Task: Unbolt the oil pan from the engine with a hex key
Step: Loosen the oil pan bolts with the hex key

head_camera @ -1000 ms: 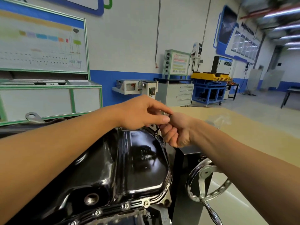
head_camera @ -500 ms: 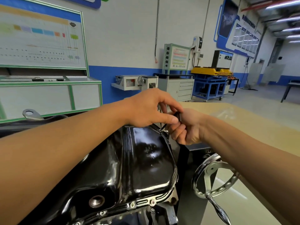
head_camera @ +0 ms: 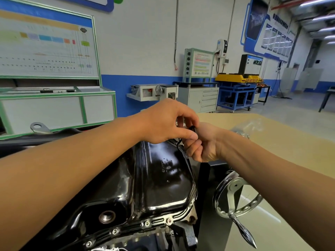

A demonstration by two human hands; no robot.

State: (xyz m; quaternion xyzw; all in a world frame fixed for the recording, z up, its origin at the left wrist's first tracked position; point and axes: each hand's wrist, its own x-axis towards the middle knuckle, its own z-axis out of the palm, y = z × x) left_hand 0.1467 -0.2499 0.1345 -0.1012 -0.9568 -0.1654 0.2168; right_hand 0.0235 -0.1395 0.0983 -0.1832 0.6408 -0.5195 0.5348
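Left hand [head_camera: 168,122] sits just above frame ctr, reaching in from the left. Its fingers are curled, w/ thumb and forefinger pinching the top of the black hex key [head_camera: 192,128]. Right hand [head_camera: 201,144] is touching it on the right side, closed in a fist round the key. How much of the key it covers can't be told, since the hand hides that part. A thin bit of the key's shaft shows below the left thumb, angling down to the far corner of the oil pan [head_camera: 163,174].

The pan is glossy black and fills the lower ctr of the frame, seated on the engine w/ its flange toward the bottom edge. Several silver bolts [head_camera: 169,221] sit in that flange along the near side. A threaded drain hole [head_camera: 107,216] is open at lower left of the pan.

A chrome handwheel [head_camera: 233,198] w/ a crank handle stands right of the pan, under the right forearm. A metal lifting eye [head_camera: 38,126] sticks up at mid left.

Bkgd:
- green-framed training board [head_camera: 47,46], upper left
- grey drawer cabinet [head_camera: 208,98], upper ctr
- blue cart [head_camera: 235,98] w/ a yellow top, to the cabinet's right
- tan surface [head_camera: 272,142], mid right
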